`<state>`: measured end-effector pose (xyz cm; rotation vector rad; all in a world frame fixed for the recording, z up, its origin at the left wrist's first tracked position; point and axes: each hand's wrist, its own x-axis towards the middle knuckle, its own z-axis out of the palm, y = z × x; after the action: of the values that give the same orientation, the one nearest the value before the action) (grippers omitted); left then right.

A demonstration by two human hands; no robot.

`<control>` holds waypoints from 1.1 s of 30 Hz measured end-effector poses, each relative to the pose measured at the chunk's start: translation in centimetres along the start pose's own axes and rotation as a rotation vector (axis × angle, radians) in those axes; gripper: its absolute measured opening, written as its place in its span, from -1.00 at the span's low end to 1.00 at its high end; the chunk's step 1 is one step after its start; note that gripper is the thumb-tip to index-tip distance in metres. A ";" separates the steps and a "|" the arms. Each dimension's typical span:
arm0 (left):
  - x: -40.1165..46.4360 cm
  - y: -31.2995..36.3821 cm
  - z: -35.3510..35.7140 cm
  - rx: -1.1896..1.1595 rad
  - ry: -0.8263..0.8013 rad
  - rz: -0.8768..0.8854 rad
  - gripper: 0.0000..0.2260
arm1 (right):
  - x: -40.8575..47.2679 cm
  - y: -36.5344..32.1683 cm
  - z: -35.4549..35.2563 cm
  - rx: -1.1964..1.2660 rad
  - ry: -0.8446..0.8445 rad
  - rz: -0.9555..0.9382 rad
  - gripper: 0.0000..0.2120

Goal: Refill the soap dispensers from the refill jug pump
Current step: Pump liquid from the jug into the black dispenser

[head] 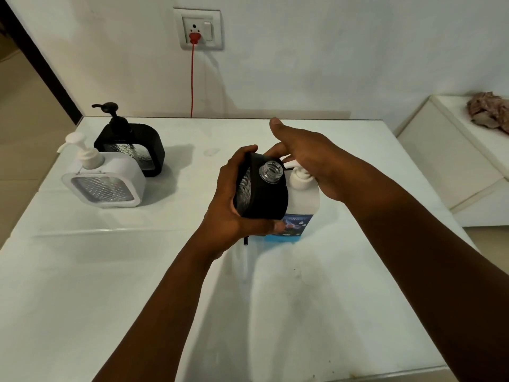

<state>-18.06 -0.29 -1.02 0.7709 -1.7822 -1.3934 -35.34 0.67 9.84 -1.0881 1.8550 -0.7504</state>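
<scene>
The left hand (231,205) has a black soap dispenser (261,197) lifted off the white worktop (110,271), tilted over, its clear threaded neck (271,172) open and uncapped, pointing up and toward the refill jug. Fingers curl over the top edge, thumb tucks under the bottom; that grip is wrapped firmly around the black body. A thin dark bit (246,240) pokes out just below the left hand, and what it is, I cannot tell.

The right hand (308,161) sits over the white pump head (298,175) of the refill jug (300,213), palm down on the pump, thumb raised and fingers loosely spread rather than pinching anything. The jug, white with a blue label, stands upright on the worktop, right behind and touching the held dispenser. The pump spout (289,164) points left toward the open neck, its tip hidden behind the black frame.

Over on the left of the worktop, two more dispensers stand upright, pumps fitted: a white dispenser (106,183) in front, a second black dispenser (129,150) just behind it, the two touching or nearly so.

On the wall, a red plug (194,37) sits in the socket (201,28), its red cord (192,81) dropping straight down behind the worktop.
</scene>
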 end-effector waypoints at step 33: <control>0.5 0.1 0.2 -0.127 -0.118 -0.024 0.12 | -1.6 -1.1 0.8 0.045 0.017 0.153 -0.32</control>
<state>-18.45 -0.57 -0.90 0.6570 -1.7582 -1.5805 -33.75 1.61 10.89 -0.9020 1.9028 -0.7109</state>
